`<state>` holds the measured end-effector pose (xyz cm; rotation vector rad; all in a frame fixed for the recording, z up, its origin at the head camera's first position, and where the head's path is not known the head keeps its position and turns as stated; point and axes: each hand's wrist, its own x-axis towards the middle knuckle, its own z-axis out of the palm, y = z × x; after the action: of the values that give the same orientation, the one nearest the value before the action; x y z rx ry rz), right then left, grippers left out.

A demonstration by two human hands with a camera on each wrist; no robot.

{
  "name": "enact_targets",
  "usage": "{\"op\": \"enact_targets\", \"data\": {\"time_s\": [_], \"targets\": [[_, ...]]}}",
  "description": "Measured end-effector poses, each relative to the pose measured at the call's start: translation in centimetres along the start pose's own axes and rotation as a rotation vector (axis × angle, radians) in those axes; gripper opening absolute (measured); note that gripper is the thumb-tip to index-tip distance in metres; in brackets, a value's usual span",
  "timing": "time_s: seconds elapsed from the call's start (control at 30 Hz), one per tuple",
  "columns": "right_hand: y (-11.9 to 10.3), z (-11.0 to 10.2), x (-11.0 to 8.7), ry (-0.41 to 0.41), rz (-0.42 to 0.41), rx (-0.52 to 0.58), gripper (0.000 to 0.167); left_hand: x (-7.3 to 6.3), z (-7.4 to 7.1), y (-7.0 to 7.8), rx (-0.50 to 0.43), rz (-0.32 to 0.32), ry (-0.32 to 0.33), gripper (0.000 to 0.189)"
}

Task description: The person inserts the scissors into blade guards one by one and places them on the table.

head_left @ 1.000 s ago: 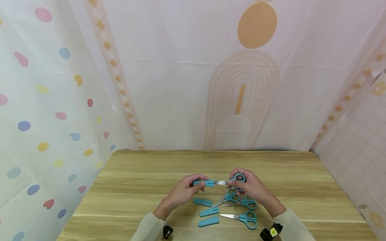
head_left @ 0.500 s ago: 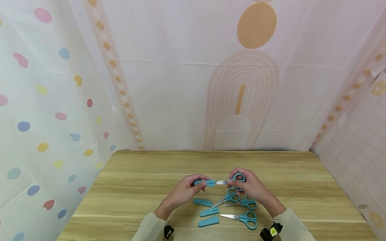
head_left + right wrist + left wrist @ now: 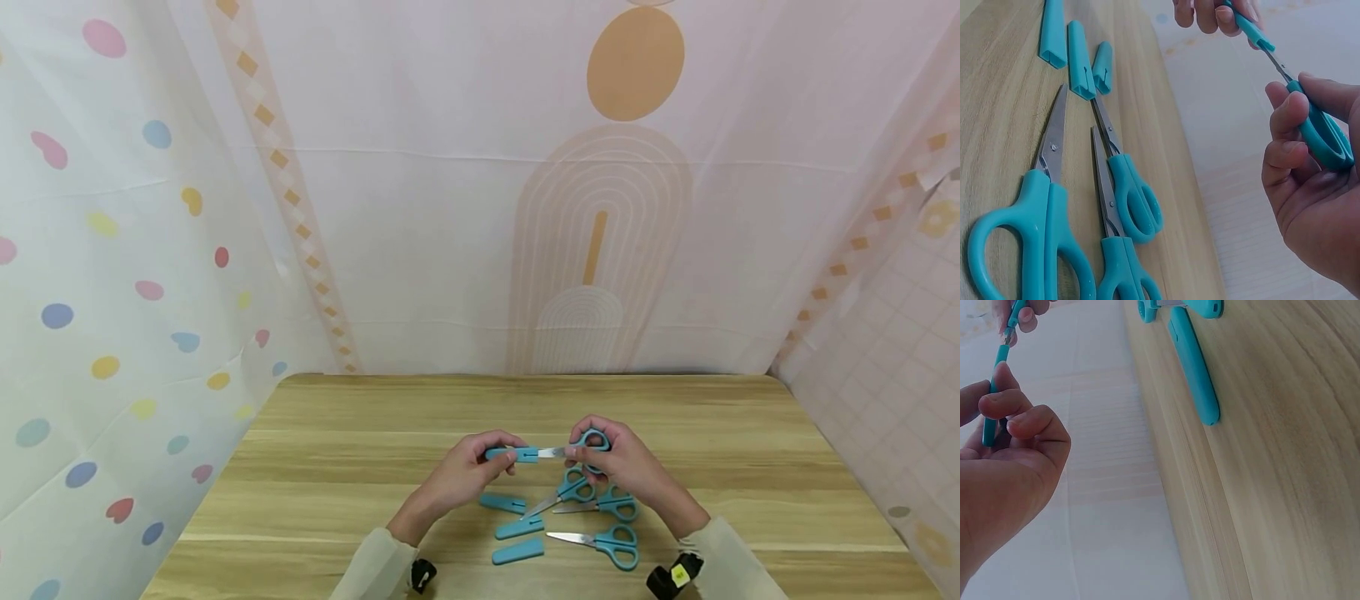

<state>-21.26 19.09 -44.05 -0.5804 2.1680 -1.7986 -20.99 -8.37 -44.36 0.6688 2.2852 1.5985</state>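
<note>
My left hand (image 3: 457,477) pinches a turquoise blade cover (image 3: 528,455) between thumb and fingers, above the table. From the right, my right hand (image 3: 637,467) grips turquoise-handled scissors (image 3: 1313,131) by the handles, thumb near the pivot. Their closed blades run into the cover's mouth, and a short stretch of bare metal shows between cover and handles. Below the hands lie three loose covers: an upper one (image 3: 502,502), a middle one (image 3: 520,527) and a lower one (image 3: 518,552). Right of these rest three uncovered scissors (image 3: 609,542), two of them close together.
The wooden table (image 3: 337,467) reaches back to a pale patterned curtain (image 3: 435,250), with a dotted curtain (image 3: 150,225) on the left side. A black wrist strap (image 3: 675,577) sits by the right sleeve, another black strap (image 3: 422,575) by the left.
My left hand has shifted slightly right with the cover, so a bit less bare blade shows. The right hand and the things on the table stay nearly where they were.
</note>
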Motion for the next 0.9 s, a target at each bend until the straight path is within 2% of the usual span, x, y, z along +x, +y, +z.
{"op": "enact_targets", "data": {"time_s": [0.9], "targets": [[-0.09, 0.69, 0.51, 0.004, 0.020, -0.012, 0.024, 0.23, 0.28, 0.27, -0.016, 0.025, -0.014, 0.021]]}}
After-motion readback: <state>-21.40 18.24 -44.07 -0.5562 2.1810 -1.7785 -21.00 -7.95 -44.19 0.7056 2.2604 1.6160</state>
